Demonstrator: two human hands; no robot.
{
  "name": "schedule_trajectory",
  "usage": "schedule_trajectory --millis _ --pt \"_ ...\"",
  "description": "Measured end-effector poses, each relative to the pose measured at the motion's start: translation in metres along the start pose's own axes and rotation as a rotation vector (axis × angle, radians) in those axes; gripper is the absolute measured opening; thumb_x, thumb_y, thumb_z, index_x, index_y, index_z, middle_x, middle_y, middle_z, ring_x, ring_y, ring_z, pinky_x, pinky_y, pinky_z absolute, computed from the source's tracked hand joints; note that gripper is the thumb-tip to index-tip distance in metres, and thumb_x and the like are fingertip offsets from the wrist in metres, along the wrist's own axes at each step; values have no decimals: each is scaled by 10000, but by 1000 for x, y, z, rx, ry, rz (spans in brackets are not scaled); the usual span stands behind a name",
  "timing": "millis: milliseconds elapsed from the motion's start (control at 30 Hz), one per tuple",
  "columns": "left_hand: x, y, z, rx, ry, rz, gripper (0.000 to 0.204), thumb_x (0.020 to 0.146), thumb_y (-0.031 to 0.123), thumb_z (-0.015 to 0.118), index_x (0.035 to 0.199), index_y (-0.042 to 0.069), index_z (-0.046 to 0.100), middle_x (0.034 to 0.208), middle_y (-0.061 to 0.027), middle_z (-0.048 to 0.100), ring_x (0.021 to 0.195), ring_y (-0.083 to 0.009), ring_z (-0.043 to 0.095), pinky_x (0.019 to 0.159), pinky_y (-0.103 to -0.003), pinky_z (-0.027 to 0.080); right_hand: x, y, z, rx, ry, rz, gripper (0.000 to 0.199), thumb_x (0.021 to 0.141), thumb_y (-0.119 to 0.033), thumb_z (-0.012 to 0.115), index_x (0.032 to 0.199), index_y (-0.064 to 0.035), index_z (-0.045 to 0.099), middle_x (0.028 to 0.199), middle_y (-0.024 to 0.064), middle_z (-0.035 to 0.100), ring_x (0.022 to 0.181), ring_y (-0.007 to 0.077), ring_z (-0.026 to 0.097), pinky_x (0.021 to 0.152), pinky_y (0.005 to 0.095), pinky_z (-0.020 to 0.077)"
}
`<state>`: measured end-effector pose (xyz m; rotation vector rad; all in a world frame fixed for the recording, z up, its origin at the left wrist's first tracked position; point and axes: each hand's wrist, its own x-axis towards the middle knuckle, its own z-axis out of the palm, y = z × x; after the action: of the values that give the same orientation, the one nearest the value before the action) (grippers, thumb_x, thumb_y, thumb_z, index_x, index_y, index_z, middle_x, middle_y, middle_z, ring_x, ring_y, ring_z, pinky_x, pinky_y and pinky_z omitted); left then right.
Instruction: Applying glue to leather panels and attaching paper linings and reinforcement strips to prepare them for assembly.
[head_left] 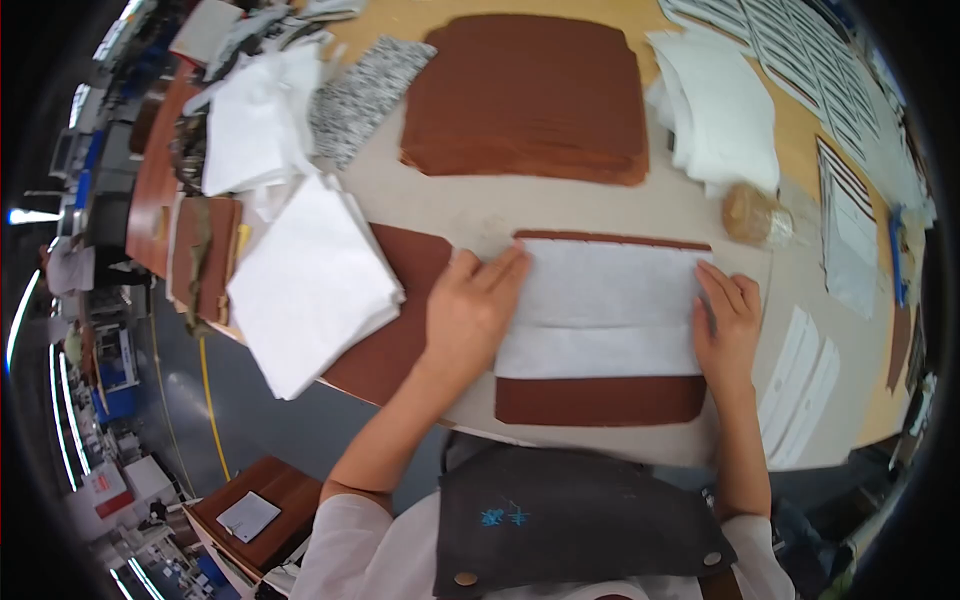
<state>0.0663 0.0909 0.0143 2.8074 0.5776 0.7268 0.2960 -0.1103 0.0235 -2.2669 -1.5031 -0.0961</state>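
White interlining sheet [600, 305] lies flat across a brown leather panel [600, 400] near the front edge of the pale work table [560, 205], leaving a narrow brown strip showing along the far edge and a wider band bare on the near side. The left hand [470, 310] rests open and flat with its fingers spread over the sheet's left end, and the right hand [728, 325] lies open over the right end, palm down; neither grips anything. The likeliest fault, as I judge it, is skew: uneven pressure from the two hands could slide the thin sheet so its edges stop running parallel with the leather, or push up a wrinkle along the faint crease across its middle. A loose corner might also lift or fold under. A stack of white sheets [310, 285] sits just beside the left wrist, partly overhanging the table edge, and a nudge from the forearm could tip it off. A small clear jar [752, 215] stands near the right fingers, close enough to be knocked. A larger stack of brown leather panels [525, 95] lies well apart.
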Motion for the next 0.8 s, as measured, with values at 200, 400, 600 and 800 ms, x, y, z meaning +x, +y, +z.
schedule_trajectory --millis 200,400,600,800 --pt "-10 7 13 -59 41 -29 309 696 25 613 996 -6 681 1109 -76 673 751 -226 518 681 -306 504 -16 6 3 38 59 9 391 708 63 611 1094 6 626 1163 109 630 989 356 506 903 418 426" --pt "-15 3 10 -174 -25 -80 337 709 28 660 1045 32 673 1140 -46 664 782 -233 503 710 -316 502 -19 4 5 89 41 38 383 693 77 610 1071 13 618 1150 108 631 973 354 497 885 427 421" --pt "-10 -7 8 -255 -11 -158 267 769 34 655 1031 74 679 1106 -18 675 787 -244 516 718 -326 504 -12 4 7 112 93 12 343 676 50 645 1017 18 628 1129 103 635 960 344 500 867 428 426" --pt "-7 -4 2 -294 17 -82 240 781 31 669 1020 30 656 1030 -62 656 872 -265 553 784 -355 495 -13 0 4 22 136 46 339 664 34 667 1000 10 635 1086 113 632 974 342 504 870 426 426"
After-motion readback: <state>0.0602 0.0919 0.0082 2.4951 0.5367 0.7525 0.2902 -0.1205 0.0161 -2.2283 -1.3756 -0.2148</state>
